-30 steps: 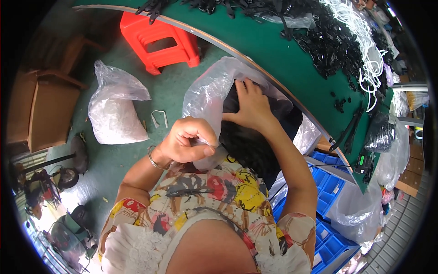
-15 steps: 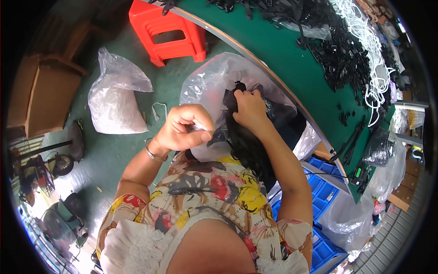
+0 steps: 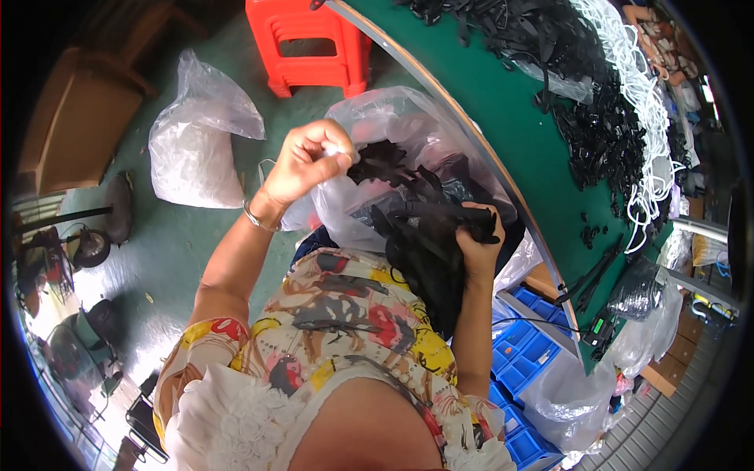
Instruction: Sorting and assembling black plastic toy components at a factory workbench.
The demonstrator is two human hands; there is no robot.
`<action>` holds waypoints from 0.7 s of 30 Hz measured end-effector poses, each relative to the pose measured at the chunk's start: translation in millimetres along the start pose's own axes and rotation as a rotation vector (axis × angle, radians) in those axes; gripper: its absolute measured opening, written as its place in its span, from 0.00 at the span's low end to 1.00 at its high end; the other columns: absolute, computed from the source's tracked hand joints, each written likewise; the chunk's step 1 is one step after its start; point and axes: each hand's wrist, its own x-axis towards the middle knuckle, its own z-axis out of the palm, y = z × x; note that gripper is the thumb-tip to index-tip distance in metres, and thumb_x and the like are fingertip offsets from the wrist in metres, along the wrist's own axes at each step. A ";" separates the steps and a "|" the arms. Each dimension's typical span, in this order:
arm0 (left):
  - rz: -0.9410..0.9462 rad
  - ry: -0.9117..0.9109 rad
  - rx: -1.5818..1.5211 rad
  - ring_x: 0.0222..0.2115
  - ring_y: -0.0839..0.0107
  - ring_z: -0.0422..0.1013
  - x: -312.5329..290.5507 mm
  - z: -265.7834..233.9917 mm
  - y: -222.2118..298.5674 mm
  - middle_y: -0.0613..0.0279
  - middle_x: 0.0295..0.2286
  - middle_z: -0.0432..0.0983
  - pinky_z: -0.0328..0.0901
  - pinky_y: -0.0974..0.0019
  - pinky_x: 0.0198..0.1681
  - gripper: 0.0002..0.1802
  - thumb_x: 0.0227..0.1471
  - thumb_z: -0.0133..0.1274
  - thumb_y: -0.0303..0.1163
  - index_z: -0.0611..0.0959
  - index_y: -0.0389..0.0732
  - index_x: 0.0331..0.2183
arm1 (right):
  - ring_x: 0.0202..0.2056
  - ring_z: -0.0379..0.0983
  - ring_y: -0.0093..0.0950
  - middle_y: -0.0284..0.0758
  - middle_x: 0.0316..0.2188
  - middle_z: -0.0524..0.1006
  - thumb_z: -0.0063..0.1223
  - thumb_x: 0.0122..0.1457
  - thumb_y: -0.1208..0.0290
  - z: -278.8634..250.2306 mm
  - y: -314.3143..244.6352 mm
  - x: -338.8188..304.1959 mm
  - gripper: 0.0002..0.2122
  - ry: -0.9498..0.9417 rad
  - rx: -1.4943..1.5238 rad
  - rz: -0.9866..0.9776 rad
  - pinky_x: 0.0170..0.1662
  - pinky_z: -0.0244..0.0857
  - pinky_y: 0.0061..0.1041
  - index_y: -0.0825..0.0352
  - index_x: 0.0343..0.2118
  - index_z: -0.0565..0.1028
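A large clear plastic bag (image 3: 334,212) stands open in front of me, with black strap-like pieces (image 3: 377,162) inside. My left hand (image 3: 308,163) is closed in a pinch on the bag's rim at its left side. At the bag's right side, my right hand (image 3: 481,242) is closed round a bunch of black straps (image 3: 424,213). More dark material hangs down from that bunch over my lap. What exactly the black pieces are cannot be made out, and the bag's bottom is hidden.
Close on the right runs the edge of a green table (image 3: 510,125) bearing black parts (image 3: 597,129) and white cords (image 3: 648,102). Blue bins (image 3: 518,353) stand below it. On the floor are a filled plastic bag (image 3: 192,161) and a red stool (image 3: 314,47).
My right hand has come out of the bag's middle toward the right and nearer me, now gripping black straps. My left hand has moved farther away with the bag's rim.
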 end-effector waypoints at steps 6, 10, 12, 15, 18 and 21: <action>-0.095 0.106 0.129 0.26 0.86 0.62 -9.7 -43.3 -35.9 0.72 0.24 0.69 0.58 0.80 0.30 0.03 0.47 0.52 0.20 0.74 0.36 0.28 | 0.26 0.65 0.14 0.26 0.25 0.72 0.49 0.38 0.84 -1.2 3.5 4.3 0.12 0.000 0.035 -0.015 0.32 0.59 0.12 0.69 0.30 0.72; -0.218 0.230 0.143 0.27 0.85 0.62 -33.3 -63.2 -76.6 0.73 0.25 0.68 0.58 0.80 0.32 0.02 0.49 0.51 0.23 0.74 0.37 0.29 | 0.25 0.64 0.13 0.25 0.23 0.70 0.49 0.38 0.84 1.1 6.6 6.5 0.11 -0.007 -0.030 0.116 0.31 0.57 0.12 0.69 0.29 0.71; -0.279 0.284 0.113 0.27 0.84 0.62 -44.3 -72.2 -89.9 0.73 0.27 0.68 0.59 0.78 0.32 0.03 0.50 0.49 0.24 0.74 0.37 0.30 | 0.25 0.63 0.13 0.24 0.22 0.69 0.49 0.38 0.83 -0.1 8.6 4.8 0.11 -0.031 -0.065 0.161 0.31 0.57 0.12 0.69 0.29 0.70; -0.302 0.270 0.243 0.27 0.84 0.61 -49.3 -70.5 -98.0 0.74 0.27 0.65 0.59 0.78 0.32 0.06 0.49 0.49 0.23 0.72 0.37 0.33 | 0.24 0.61 0.12 0.23 0.21 0.67 0.48 0.38 0.83 3.2 13.4 7.2 0.11 -0.143 -0.116 0.198 0.30 0.56 0.12 0.69 0.28 0.70; -0.401 0.132 0.711 0.33 0.71 0.68 -55.2 -75.0 -88.5 0.59 0.31 0.70 0.62 0.71 0.37 0.17 0.46 0.51 0.28 0.71 0.39 0.41 | 0.24 0.61 0.12 0.23 0.21 0.67 0.48 0.37 0.83 1.6 16.5 3.9 0.11 -0.126 -0.111 0.199 0.30 0.55 0.12 0.69 0.28 0.70; -0.352 0.049 1.195 0.33 0.57 0.70 -55.3 -54.9 -62.1 0.46 0.30 0.70 0.65 0.62 0.36 0.24 0.44 0.53 0.34 0.70 0.44 0.46 | 0.24 0.61 0.12 0.23 0.21 0.67 0.48 0.37 0.83 0.0 18.8 2.9 0.11 -0.147 -0.180 0.201 0.30 0.55 0.12 0.69 0.29 0.70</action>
